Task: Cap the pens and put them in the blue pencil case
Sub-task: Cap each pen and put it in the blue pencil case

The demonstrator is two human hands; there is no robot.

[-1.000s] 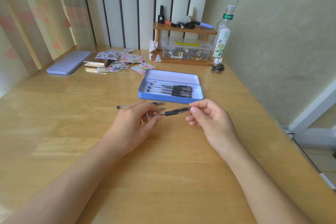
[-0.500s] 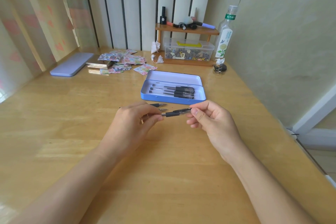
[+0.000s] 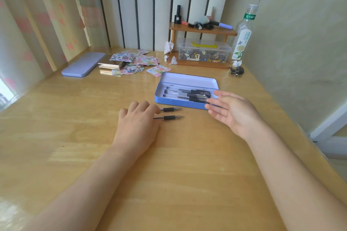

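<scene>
Your right hand [image 3: 232,110] hangs open and empty, fingers spread, just at the near right corner of the blue pencil case [image 3: 174,100], where several capped pens [image 3: 193,94] lie side by side. Your left hand [image 3: 138,124] rests palm down on the desk [image 3: 169,174], fingers loosely curled over the barrels of two uncapped pens [image 3: 170,113]; whether it actually pinches one, I cannot tell. Both pens lie parallel in front of the case, bare tips pointing right. The step in hand looks like picking up the next pen to cap. Take only one: slide the nearer pen clear of its neighbour before lifting, so the other does not roll. Hold it by the dark grip, tip toward your right hand. No loose cap shows anywhere; one may be hidden under your left palm, so find it before you lift. Press it on straight along the barrel until it seats, then lay the pen in line with the others.
</scene>
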